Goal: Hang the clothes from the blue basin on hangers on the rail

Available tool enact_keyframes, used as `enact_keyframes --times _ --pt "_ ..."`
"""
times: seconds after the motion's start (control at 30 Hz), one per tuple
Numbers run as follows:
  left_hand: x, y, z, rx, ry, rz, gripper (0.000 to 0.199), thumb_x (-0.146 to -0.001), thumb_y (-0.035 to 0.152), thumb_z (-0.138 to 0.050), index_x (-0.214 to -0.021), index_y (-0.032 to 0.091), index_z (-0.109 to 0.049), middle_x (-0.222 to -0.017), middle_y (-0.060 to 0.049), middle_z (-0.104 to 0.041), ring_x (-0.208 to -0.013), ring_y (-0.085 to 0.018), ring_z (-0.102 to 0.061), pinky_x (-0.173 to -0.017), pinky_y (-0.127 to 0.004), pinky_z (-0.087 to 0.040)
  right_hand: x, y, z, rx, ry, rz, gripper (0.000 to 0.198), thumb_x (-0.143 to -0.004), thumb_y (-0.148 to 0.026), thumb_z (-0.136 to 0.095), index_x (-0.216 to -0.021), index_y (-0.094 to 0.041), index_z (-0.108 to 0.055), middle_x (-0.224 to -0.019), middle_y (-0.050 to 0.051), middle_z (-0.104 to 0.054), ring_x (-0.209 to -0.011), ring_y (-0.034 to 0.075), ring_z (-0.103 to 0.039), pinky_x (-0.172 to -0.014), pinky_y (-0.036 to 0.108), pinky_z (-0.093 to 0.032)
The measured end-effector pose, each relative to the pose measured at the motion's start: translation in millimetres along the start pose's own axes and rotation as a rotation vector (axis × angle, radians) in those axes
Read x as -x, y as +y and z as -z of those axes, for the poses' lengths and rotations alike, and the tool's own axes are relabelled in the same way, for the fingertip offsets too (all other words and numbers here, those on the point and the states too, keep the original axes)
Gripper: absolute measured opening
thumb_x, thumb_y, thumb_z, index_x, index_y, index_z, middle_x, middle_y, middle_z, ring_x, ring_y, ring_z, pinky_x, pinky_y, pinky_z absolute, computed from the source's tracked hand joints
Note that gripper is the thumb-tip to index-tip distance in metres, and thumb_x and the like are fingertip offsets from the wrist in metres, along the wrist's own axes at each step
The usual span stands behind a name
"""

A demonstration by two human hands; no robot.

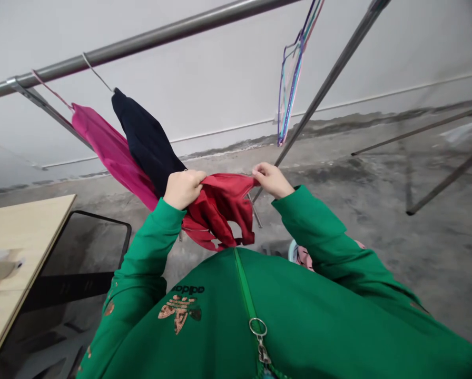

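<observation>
Gripping creased red cloth (236,193) in curled left hand (183,188), pinching with right hand (273,179). Held below edge of tubular rail (160,38).

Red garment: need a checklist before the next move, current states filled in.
1. Left hand gripping the red garment: ok, closed on its upper left edge.
2. Right hand gripping it: ok, pinching the upper right corner.
3. Red garment smooth: not ok, bunched and folded below the hands.
4. Navy garment clear of the left hand: cannot tell, they overlap in this view.
5. Navy and pink garment hooked on the rail: ok, both hooks are over it.
6. Hangers clear of the right hand: ok, visibly apart.
</observation>
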State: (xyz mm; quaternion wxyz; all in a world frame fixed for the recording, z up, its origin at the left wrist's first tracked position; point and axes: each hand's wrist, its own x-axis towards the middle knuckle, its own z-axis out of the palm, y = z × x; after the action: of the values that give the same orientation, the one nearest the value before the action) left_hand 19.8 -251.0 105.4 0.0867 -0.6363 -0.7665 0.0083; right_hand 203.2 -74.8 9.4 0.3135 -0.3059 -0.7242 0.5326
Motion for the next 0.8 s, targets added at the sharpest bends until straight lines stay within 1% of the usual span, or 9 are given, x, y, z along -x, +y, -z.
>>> enact_keyframes --times 0.07,0.17,0.23,0.3,0.43,0.57,0.63,0.7,0.8 --pt "-2 9 -1 0.005 -0.017 0.021 0.025 -0.083 0.019 -0.044 -0.094 0.021 -0.067 -0.095 -0.007 -0.070 -0.093 -0.023 -0.063 -0.067 -0.030 -0.039 10 -9 -12 0.196 0.092 0.306 0.032 -0.078 -0.044 -0.060 -0.091 -0.016 -0.057 -0.093 0.011 -0.061 -0.090 0.022 -0.058 -0.084 0.039 -0.049" --pt "-5 22 2 0.007 -0.009 0.035 0.024 -0.085 0.020 -0.044 -0.093 0.020 -0.066 -0.094 -0.008 -0.070 -0.093 -0.023 -0.063 -0.068 -0.030 -0.040 28 -21 -37 0.425 -0.024 0.611 0.035 -0.084 -0.040 -0.055 -0.109 -0.016 -0.055 -0.106 0.013 -0.060 -0.100 0.024 -0.054 -0.090 0.040 -0.046" --pt "-5 28 4 0.020 0.014 0.032 0.024 -0.085 0.020 -0.043 -0.093 0.019 -0.066 -0.094 -0.008 -0.069 -0.093 -0.022 -0.063 -0.069 -0.029 -0.041 35 -27 -47 0.547 -0.031 0.665 0.023 -0.088 -0.030 -0.046 -0.104 -0.017 -0.056 -0.095 0.012 -0.061 -0.092 0.023 -0.054 -0.083 0.039 -0.046" --pt "-2 28 0 0.067 0.033 0.027 0.024 -0.085 0.020 -0.043 -0.093 0.020 -0.066 -0.094 -0.007 -0.069 -0.091 -0.022 -0.062 -0.070 -0.029 -0.042 37 -32 -48 0.574 0.057 0.687 0.021 -0.088 -0.019 -0.037 -0.097 -0.017 -0.056 -0.085 0.010 -0.059 -0.084 0.023 -0.053 -0.078 0.037 -0.045" --pt "8 15 -32 0.328 0.072 0.047 0.027 -0.078 0.012 -0.045 -0.096 0.020 -0.065 -0.094 -0.006 -0.068 -0.089 -0.021 -0.062 -0.075 -0.029 -0.044 32 -42 -30 0.486 0.164 0.765 0.020 -0.086 -0.016 -0.037 -0.096 -0.018 -0.055 -0.087 0.010 -0.059 -0.084 0.022 -0.053 -0.079 0.037 -0.045" --pt "13 7 -72 0.886 0.175 0.190 0.028 -0.075 0.011 -0.043 -0.094 0.017 -0.063 -0.087 -0.005 -0.067 -0.087 -0.019 -0.062 -0.080 -0.030 -0.046 21 -52 -9 0.514 -0.207 0.746 0.016 -0.085 -0.022 -0.043 -0.094 -0.016 -0.056 -0.088 0.009 -0.061 -0.080 0.018 -0.056 -0.074 0.033 -0.048" --pt "14 7 -81 1.118 0.242 0.270 0.023 -0.077 0.017 -0.045 -0.091 0.017 -0.063 -0.086 -0.003 -0.067 -0.087 -0.018 -0.061 -0.082 -0.030 -0.046 10 -61 7 0.512 -0.289 0.693 0.019 -0.086 -0.029 -0.048 -0.097 -0.016 -0.057 -0.090 0.009 -0.062 -0.078 0.017 -0.058 -0.072 0.030 -0.048" --pt "15 11 -81 1.188 0.259 0.295 0.017 -0.076 0.019 -0.049 -0.085 0.017 -0.063 -0.083 -0.002 -0.065 -0.082 -0.017 -0.060 -0.080 -0.029 -0.046 -9 -75 28 0.565 -0.103 0.621 0.027 -0.087 -0.038 -0.051 -0.100 -0.016 -0.058 -0.088 0.009 -0.063 -0.078 0.018 -0.059 -0.074 0.032 -0.048" --pt "16 18 -75 1.053 0.238 0.274 0.010 -0.073 0.015 -0.049 -0.072 0.017 -0.058 -0.073 0.000 -0.058 -0.075 -0.015 -0.055 -0.074 -0.027 -0.043 -54 -94 60 0.741 0.344 0.483 0.040 -0.084 -0.051 -0.054 -0.095 -0.012 -0.060 -0.082 0.012 -0.062 -0.085 0.025 -0.059 -0.081 0.041 -0.045"
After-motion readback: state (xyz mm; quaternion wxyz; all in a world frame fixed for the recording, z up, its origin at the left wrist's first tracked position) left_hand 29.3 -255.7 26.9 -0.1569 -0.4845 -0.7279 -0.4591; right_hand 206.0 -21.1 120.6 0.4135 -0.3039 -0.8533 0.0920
